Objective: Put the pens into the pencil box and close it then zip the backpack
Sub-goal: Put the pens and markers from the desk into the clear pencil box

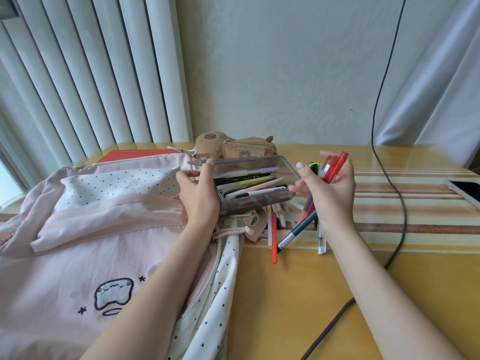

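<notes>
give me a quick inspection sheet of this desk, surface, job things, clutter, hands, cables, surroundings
surface: yellow wooden table with a striped cloth under a clear cover
job's things: clear grey plastic pencil box open, pens inside; loose pens on the table beneath it; pink fabric backpack lying unzipped
clutter: brown plush toy; red flat book; phone at the right edge
grippers: left hand holds the box; right hand grips a bundle of pens
cables: dark cable down the wall and across the table
surroundings: white vertical blinds, pale wall, curtain
</notes>
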